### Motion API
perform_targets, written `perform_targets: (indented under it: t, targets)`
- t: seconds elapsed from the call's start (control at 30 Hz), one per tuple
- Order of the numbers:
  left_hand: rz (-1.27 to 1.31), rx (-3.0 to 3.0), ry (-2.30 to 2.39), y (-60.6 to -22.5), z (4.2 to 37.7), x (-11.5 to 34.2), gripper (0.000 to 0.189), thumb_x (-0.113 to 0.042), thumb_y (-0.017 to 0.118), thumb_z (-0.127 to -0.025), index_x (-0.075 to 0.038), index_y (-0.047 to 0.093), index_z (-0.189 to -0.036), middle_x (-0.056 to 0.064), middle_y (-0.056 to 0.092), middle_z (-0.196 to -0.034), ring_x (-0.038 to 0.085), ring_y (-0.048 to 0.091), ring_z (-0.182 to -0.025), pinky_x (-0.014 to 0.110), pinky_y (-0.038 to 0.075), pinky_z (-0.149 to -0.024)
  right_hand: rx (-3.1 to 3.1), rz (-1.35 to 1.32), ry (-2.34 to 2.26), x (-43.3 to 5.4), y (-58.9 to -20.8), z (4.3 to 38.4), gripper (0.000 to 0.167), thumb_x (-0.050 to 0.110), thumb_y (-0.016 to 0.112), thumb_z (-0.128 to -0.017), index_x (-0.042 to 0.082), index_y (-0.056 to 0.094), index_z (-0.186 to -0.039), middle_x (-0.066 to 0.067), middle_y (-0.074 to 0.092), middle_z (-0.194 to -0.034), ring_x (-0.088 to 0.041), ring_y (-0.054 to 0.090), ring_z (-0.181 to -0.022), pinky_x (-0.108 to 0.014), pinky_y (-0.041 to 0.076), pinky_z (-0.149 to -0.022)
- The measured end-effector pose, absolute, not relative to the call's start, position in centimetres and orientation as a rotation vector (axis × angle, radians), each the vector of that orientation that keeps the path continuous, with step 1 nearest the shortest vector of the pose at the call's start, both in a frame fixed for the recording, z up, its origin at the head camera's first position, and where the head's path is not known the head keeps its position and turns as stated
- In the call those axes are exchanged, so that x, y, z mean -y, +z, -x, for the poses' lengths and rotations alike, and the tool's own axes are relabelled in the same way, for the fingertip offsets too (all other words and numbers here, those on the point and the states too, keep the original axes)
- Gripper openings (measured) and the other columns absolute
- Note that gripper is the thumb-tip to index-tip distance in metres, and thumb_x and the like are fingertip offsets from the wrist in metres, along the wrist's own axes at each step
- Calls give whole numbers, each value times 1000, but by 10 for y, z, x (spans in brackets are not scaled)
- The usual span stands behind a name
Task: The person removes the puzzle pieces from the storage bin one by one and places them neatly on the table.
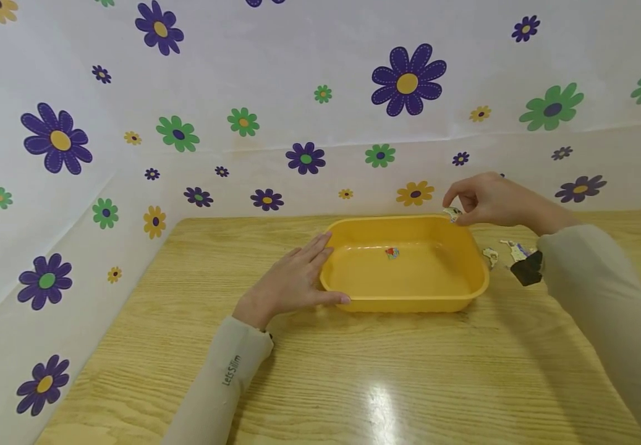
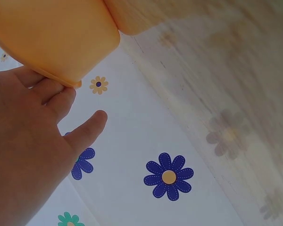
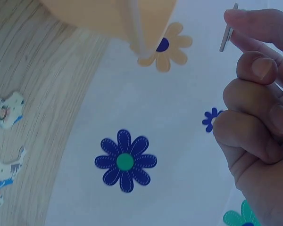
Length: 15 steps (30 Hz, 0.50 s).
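Observation:
A yellow plastic basin (image 1: 403,306) stands on the wooden table. My left hand (image 1: 292,281) rests against its left end, fingers extended at the rim and thumb along the front edge; the left wrist view shows those fingers touching the rim (image 2: 78,84). Above the basin's far right corner, my right hand (image 1: 489,201) pinches a small, thin puzzle piece (image 1: 452,213) between thumb and fingertips. From the right wrist that puzzle piece (image 3: 228,28) appears edge-on, the other fingers curled. A small red and blue piece (image 1: 392,253) lies on the basin floor.
To the right of the basin lie more flat printed pieces (image 1: 489,256), partly hidden by the right sleeve and a dark wrist strap (image 1: 527,269). A white sheet with flower prints (image 1: 275,74) hangs behind and left of the wooden table (image 1: 353,371).

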<state>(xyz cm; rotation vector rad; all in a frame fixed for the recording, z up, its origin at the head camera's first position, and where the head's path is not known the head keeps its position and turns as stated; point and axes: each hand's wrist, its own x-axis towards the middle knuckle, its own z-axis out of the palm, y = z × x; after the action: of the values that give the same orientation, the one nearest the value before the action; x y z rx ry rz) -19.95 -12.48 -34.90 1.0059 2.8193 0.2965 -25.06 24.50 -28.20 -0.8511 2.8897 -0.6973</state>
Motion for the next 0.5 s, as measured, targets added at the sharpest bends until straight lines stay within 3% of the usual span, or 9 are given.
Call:
perform_targets:
  t: [0.5]
  targets:
    - [-1005,-2824,275,-350,201,124,103,-68,60,-91,0,23,-160,11,3,-169,25,7,-155,51,19,-121,-2943,759,-659,-288,-289,238,26,-2,78,-81,-2,71,-106,1,46,-66,-12,41,-59,-26,39,-57]
